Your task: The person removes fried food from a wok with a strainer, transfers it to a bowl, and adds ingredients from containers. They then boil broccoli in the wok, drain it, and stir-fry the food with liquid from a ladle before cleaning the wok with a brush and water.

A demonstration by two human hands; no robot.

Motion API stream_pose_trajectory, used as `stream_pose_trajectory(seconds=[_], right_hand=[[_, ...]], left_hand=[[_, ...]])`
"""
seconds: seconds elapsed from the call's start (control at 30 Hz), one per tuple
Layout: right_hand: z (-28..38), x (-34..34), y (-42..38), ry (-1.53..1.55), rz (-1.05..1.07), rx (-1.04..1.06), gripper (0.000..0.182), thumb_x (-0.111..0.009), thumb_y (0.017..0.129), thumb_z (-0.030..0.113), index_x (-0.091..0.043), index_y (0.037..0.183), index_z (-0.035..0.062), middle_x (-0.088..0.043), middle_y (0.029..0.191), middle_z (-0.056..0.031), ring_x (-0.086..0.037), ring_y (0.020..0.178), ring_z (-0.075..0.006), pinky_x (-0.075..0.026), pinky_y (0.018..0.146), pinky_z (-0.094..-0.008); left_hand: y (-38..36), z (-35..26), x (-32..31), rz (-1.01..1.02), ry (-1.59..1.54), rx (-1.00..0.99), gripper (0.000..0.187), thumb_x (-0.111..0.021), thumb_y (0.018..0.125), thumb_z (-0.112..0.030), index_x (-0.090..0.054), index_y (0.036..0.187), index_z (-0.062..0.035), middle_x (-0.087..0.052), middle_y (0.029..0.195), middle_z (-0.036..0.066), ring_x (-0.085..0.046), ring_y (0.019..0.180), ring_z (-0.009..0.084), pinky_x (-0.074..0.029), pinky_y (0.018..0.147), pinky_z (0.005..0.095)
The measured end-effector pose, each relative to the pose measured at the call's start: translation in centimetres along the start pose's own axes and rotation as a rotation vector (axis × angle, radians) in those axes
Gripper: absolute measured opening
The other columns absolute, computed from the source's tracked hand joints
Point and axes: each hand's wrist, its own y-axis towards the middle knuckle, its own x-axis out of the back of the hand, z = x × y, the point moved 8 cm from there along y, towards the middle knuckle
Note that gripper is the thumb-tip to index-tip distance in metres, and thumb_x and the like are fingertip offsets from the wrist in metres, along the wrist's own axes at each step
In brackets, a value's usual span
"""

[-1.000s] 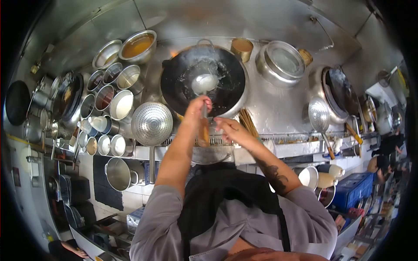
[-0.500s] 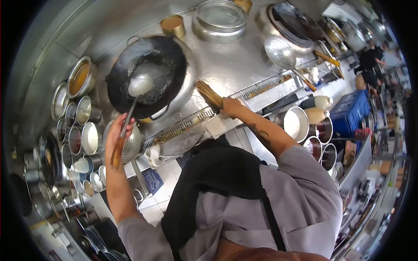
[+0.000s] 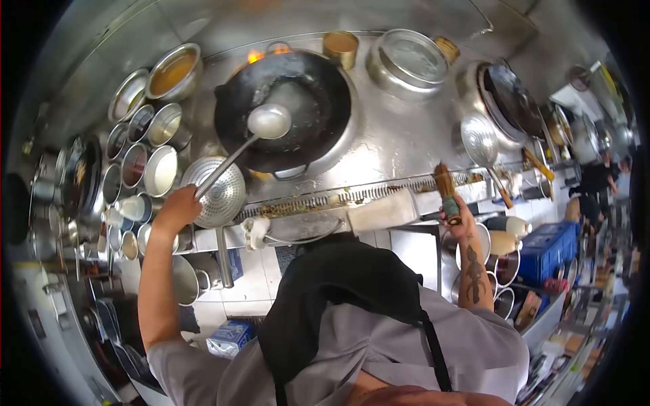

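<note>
My left hand (image 3: 179, 208) is closed round the handle of a long metal ladle (image 3: 269, 122), whose bowl hangs over the black wok (image 3: 327, 91). The wok rests on the steel range and shows wet patches and some steam inside. Small flames (image 3: 255, 56) lick up at its far left rim. In my right hand (image 3: 460, 220) is a bamboo wok brush (image 3: 444, 184), bristles pointing away from me, at the front edge of the range. A perforated strainer (image 3: 214, 191) lies just beyond my left hand, its handle toward me.
Several metal pots of sauces and powders (image 3: 162, 169) crowd the left side. A lidded steel pot (image 3: 407, 64) and a tin can (image 3: 340, 47) stand at the back. Another strainer (image 3: 479, 140) lies at right. A blue crate (image 3: 548, 250) and distant people are further right.
My right hand has moved right with the brush, away from the wok, and turned it upright. The ladle has lifted from inside the wok. Flames now show behind the wok; the view has shifted.
</note>
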Motion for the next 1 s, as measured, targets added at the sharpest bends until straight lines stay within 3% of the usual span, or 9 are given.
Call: stream_pose_trajectory(seconds=[0.03, 0.27, 0.4, 0.5, 0.63, 0.7, 0.9, 0.93, 1.0], right_hand=[[1.3, -2.4, -0.7, 0.004, 0.056, 0.040, 0.039, -0.055, 0.089, 0.047, -0.054, 0.105, 0.0119, -0.060, 0.081, -0.0091, -0.058, 0.058, -0.0235, -0.045, 0.045, -0.0349], [7.9, -31.6, -2.1, -0.871, 0.495, 0.511, 0.048, -0.064, 0.087, 0.033, -0.052, 0.127, 0.0095, -0.061, 0.078, -0.0042, -0.060, 0.063, -0.0122, -0.045, 0.047, -0.0275], [3.5, -45.9, -0.1, -1.671, 0.463, 1.430, 0.043, -0.065, 0.081, 0.037, -0.058, 0.115, 0.0124, -0.065, 0.088, -0.0191, -0.063, 0.084, -0.0356, -0.051, 0.072, -0.0450], [-0.1, -49.9, 5.7, -2.265, 0.497, 1.086, 0.031, -0.065, 0.078, 0.028, -0.063, 0.105, 0.0120, -0.064, 0.092, -0.0185, -0.065, 0.084, -0.0359, -0.053, 0.073, -0.0430], [-1.4, -51.7, 3.9, -2.165, 0.196, 1.346, 0.038, -0.065, 0.077, 0.035, -0.064, 0.107, 0.0120, -0.066, 0.094, -0.0149, -0.065, 0.087, -0.0321, -0.053, 0.075, -0.0431], [-3.2, -51.0, 4.6, -2.056, 0.498, 1.087, 0.035, -0.067, 0.075, 0.036, -0.068, 0.100, 0.0117, -0.068, 0.098, -0.0144, -0.066, 0.090, -0.0317, -0.053, 0.078, -0.0430], [0.0, -52.5, 2.3, -2.143, 0.333, 1.132, 0.039, -0.067, 0.075, 0.038, -0.068, 0.105, 0.0130, -0.068, 0.099, -0.0147, -0.065, 0.094, -0.0312, -0.051, 0.082, -0.0420], [-0.6, -51.6, 3.6, -2.035, 0.486, 0.817, 0.039, -0.068, 0.074, 0.038, -0.069, 0.102, 0.0119, -0.068, 0.098, -0.0136, -0.065, 0.092, -0.0307, -0.051, 0.082, -0.0413], [2.2, -51.2, 5.5, -2.099, 0.387, 0.853, 0.039, -0.068, 0.074, 0.039, -0.069, 0.101, 0.0117, -0.068, 0.097, -0.0142, -0.065, 0.092, -0.0313, -0.051, 0.082, -0.0414]], left_hand=[[-0.1, -0.3, 0.3, -0.211, 0.362, -0.218, 0.023, -0.059, 0.078, -0.010, -0.058, 0.097, 0.0014, -0.062, 0.072, 0.017, -0.063, 0.065, 0.0300, -0.051, 0.059, 0.0415], [-2.3, -7.7, 3.8, -0.236, 0.410, -0.063, 0.013, -0.055, 0.079, -0.009, -0.060, 0.088, -0.0021, -0.063, 0.078, 0.016, -0.063, 0.079, 0.0336, -0.051, 0.070, 0.0447], [-2.6, -9.3, 4.3, -0.268, 0.397, -0.106, 0.016, -0.058, 0.080, -0.011, -0.060, 0.091, -0.0008, -0.063, 0.078, 0.019, -0.063, 0.077, 0.0359, -0.050, 0.071, 0.0461], [-3.1, -10.4, 4.6, -0.241, 0.463, -0.079, 0.015, -0.057, 0.080, -0.009, -0.061, 0.091, -0.0020, -0.063, 0.077, 0.017, -0.064, 0.076, 0.0346, -0.051, 0.069, 0.0456], [-3.6, -9.9, 4.1, -0.302, 0.504, -0.079, 0.016, -0.055, 0.079, -0.004, -0.061, 0.093, -0.0011, -0.063, 0.075, 0.015, -0.066, 0.073, 0.0297, -0.053, 0.064, 0.0392], [-3.7, -9.4, 3.7, -0.299, 0.533, -0.073, 0.019, -0.055, 0.078, -0.003, -0.060, 0.096, -0.0005, -0.063, 0.075, 0.015, -0.066, 0.073, 0.0279, -0.054, 0.062, 0.0367], [-3.2, -8.2, 3.3, -0.365, 0.657, -0.054, 0.022, -0.056, 0.077, -0.005, -0.060, 0.099, -0.0029, -0.063, 0.080, 0.013, -0.066, 0.072, 0.0260, -0.053, 0.061, 0.0348], [-3.2, -8.5, 3.7, -0.362, 0.702, -0.048, 0.023, -0.057, 0.076, -0.006, -0.061, 0.099, -0.0035, -0.063, 0.080, 0.012, -0.065, 0.072, 0.0254, -0.053, 0.060, 0.0341], [-3.0, -8.9, 3.7, -0.365, 0.742, -0.044, 0.024, -0.058, 0.075, -0.006, -0.061, 0.099, -0.0041, -0.062, 0.080, 0.011, -0.065, 0.072, 0.0247, -0.053, 0.060, 0.0335]])
